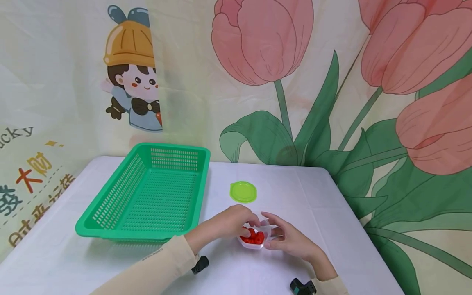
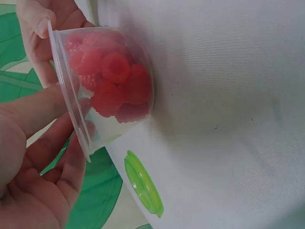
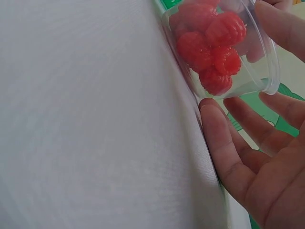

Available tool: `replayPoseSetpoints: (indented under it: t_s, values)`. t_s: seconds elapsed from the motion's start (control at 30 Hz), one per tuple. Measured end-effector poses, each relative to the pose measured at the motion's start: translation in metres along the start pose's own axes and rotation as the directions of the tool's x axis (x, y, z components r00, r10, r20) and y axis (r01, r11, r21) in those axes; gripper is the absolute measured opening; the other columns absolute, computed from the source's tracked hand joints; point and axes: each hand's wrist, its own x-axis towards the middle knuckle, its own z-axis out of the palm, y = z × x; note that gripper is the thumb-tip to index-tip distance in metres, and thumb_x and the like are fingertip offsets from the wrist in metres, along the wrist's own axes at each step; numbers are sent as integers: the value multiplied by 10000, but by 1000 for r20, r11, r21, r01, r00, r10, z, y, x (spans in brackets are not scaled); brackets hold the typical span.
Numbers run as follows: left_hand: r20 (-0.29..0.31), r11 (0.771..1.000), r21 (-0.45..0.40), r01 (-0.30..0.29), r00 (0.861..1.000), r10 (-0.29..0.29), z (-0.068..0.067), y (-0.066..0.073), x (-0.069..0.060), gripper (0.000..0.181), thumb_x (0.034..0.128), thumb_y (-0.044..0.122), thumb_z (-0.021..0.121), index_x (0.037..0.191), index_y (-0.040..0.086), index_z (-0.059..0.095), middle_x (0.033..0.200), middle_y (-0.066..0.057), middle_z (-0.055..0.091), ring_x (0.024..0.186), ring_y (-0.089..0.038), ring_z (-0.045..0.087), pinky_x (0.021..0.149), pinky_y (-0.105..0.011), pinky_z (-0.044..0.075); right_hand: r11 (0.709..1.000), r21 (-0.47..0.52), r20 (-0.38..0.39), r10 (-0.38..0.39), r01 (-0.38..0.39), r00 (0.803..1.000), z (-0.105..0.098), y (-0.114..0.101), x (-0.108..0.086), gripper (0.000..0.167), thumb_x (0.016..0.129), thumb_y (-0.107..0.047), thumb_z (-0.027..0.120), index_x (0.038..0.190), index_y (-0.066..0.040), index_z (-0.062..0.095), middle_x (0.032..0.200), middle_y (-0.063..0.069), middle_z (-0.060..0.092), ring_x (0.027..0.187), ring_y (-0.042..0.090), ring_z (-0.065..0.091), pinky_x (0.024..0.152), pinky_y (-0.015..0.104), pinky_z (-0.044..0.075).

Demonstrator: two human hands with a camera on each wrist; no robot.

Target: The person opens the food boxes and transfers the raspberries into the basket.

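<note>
Clear plastic tub (image 2: 104, 133), flared, smooth-rimmed | bumpy red raspberries (image 2: 115, 71) inside | right hand (image 1: 289, 238) grips tub | left hand (image 1: 233, 221) dips in, grasp unclear

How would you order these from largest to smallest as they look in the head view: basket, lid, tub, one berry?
1. Basket
2. Tub and lid: unranked; they look close in size, and the tub is partly covered
3. One berry
</note>
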Motion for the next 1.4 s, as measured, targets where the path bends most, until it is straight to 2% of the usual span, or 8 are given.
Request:
replayPoseSetpoints:
  t_s: [0.3, 0.47, 0.73, 1.07, 1.23, 1.4]
  values:
    - [-6, 999, 43, -31, 999, 32, 7, -5, 6, 266, 906, 51, 834, 1151, 155, 826, 1082, 14, 793, 1059, -184, 707, 882, -230, 582, 1000, 12, 1, 12, -12, 1000, 0, -1, 0, 861, 950, -239, 805, 1667, -184, 331, 1525, 116, 518, 1290, 320, 601, 982, 317, 576]
    - [-2, 994, 95, -54, 999, 54, 8, -5, 6, 256, 908, 66, 837, 1142, 170, 834, 1069, 28, 797, 1044, -169, 703, 904, -238, 574, 1000, 13, 5, 17, -17, 1000, 0, -1, 0, 860, 952, -250, 803, 1666, -185, 329, 1529, 124, 514, 1285, 316, 602, 987, 325, 573]
    - [-1, 990, 118, -75, 997, 76, 11, -5, 8, 244, 905, 77, 844, 1131, 171, 844, 1032, 37, 802, 1012, -179, 714, 893, -234, 566, 1000, 9, 4, 22, -22, 1000, 1, -1, -2, 865, 951, -242, 808, 1666, -170, 327, 1545, 136, 505, 1295, 323, 601, 991, 322, 565]
    - [-16, 980, 182, -84, 996, 88, 10, -3, 7, 221, 893, 108, 863, 1085, 217, 861, 978, 71, 793, 920, -79, 637, 878, -226, 551, 1000, 4, 1, 20, -20, 1000, 1, -2, -2, 836, 950, -262, 805, 1654, -224, 357, 1543, 135, 507, 1284, 312, 600, 993, 326, 563]
    - [-23, 982, 170, -89, 995, 94, 10, -3, 7, 195, 896, 96, 858, 1061, 199, 859, 973, 64, 784, 932, -83, 637, 881, -221, 553, 1000, 7, 5, 4, -4, 1000, 1, -2, -2, 831, 950, -251, 802, 1652, -212, 359, 1542, 147, 505, 1286, 325, 595, 993, 321, 559]
    - [-31, 991, 112, -74, 997, 77, 9, -3, 6, 176, 907, 70, 840, 1056, 163, 849, 964, 52, 760, 949, -109, 650, 896, -240, 559, 1000, 15, 8, -2, 2, 1000, 1, -2, -3, 840, 951, -235, 800, 1657, -183, 348, 1542, 154, 504, 1294, 335, 591, 991, 314, 560]
